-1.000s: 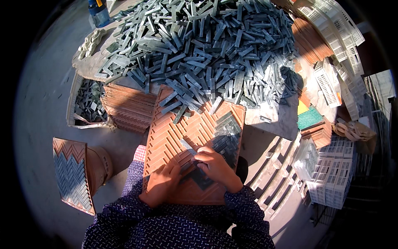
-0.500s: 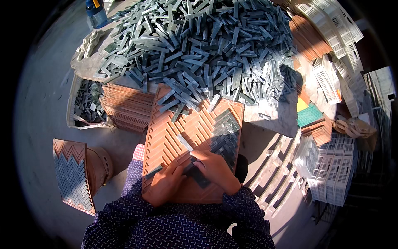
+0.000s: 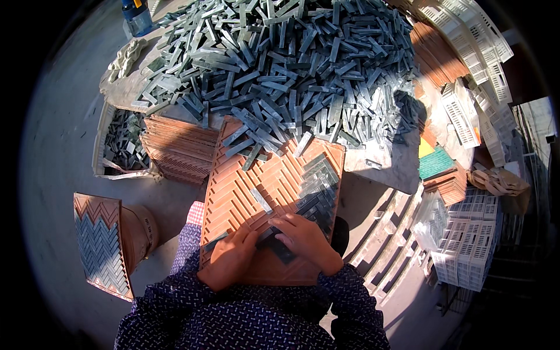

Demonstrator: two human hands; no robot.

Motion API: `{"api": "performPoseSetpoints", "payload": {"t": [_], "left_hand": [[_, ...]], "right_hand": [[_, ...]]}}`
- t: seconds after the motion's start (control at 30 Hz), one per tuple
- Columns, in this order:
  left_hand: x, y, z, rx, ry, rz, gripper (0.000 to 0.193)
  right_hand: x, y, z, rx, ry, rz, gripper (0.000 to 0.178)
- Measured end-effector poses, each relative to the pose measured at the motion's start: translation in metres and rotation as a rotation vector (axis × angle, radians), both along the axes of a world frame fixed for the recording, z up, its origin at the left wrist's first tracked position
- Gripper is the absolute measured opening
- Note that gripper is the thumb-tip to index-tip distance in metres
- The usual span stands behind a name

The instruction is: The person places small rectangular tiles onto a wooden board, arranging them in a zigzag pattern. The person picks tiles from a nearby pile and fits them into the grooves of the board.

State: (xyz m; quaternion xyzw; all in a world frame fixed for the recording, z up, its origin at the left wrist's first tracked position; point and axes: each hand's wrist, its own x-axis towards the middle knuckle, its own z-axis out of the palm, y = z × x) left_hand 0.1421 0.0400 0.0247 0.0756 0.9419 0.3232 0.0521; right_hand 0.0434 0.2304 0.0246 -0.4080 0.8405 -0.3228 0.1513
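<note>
A brown herringbone mould tray (image 3: 233,186) lies tilted across my lap, its far end under loose tiles. Dark grey-green strip tiles (image 3: 318,186) fill slots along its right side. One light grey strip tile (image 3: 261,200) lies on the middle of the tray. My right hand (image 3: 309,240) is just below that strip, fingers extended over the tray and thumb apart, gripping nothing visible. On the lower left of the tray rests my left hand (image 3: 228,259), fingers laid on the surface beside a dark strip (image 3: 217,241); its fingertips are partly hidden.
A large heap of strip tiles (image 3: 280,76) covers the table ahead. Stacked brown trays (image 3: 178,149) and a white crate of tile pieces (image 3: 100,157) stand left. A filled tray (image 3: 102,251) leans on a bucket (image 3: 140,233). White crates (image 3: 464,251) and a slatted pallet (image 3: 385,245) are right.
My right fingers have let go of the light strip, which now lies on the tray, and have drawn slightly away and straightened. My left hand has hardly moved.
</note>
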Motion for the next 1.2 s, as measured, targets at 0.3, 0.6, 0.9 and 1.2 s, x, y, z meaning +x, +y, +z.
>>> {"api": "performPoseSetpoints", "payload": {"t": [0.3, 0.6, 0.9, 1.2], "left_hand": [[-0.003, -0.003, -0.001, 0.064, 0.045, -0.011, 0.032], [-0.001, -0.002, -0.012, 0.021, 0.15, -0.054, 0.036], [-0.011, 0.002, -0.006, 0.146, 0.154, 0.033, 0.03], [-0.032, -0.025, 0.012, 0.332, 0.179, 0.212, 0.02]], "right_hand": [[-0.008, -0.015, -0.005, -0.031, 0.034, 0.157, 0.011], [-0.015, -0.018, -0.009, -0.113, 0.044, 0.108, 0.008], [-0.025, -0.048, -0.011, -0.035, 0.068, -0.242, 0.03], [-0.017, -0.017, 0.0, -0.191, -0.579, -0.376, 0.023]]}}
